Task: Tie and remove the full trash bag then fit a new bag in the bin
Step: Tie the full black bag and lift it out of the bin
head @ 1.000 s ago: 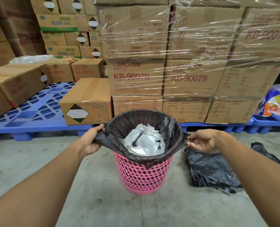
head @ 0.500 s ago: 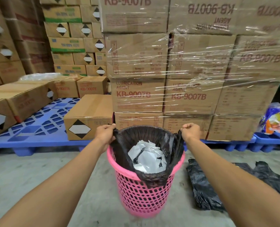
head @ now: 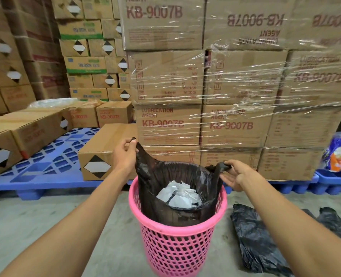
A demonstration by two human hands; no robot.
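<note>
Bin: a pink perforated bin (head: pixel 177 242) stands upright on the concrete floor (head: pixel 45 226) at 6 o'clock in the view, between the two forearms.
Full bag: a black trash bag (head: pixel 165 186) sits inside the bin, its mouth lifted clear of the pink rim, with crumpled white paper (head: pixel 179 193) showing inside.
Left hand: the left hand (head: pixel 124 154) is at 11 o'clock from the bin, raised above the rim; its fingers (head: pixel 130 141) are pinched closed on a drawn-up corner of the bag.
Right hand: the right hand (head: pixel 236 173) is at 2 o'clock from the bin, lower than the left; its fingers (head: pixel 229 163) are closed on the opposite bunched edge of the bag.
New bag: a second black bag (head: pixel 255 236) lies crumpled flat on the floor at 4 o'clock, just beside the bin.
Background: shrink-wrapped cartons (head: pixel 205 96) are stacked on a blue pallet (head: pixel 45 156) from 10 to 2 o'clock.
</note>
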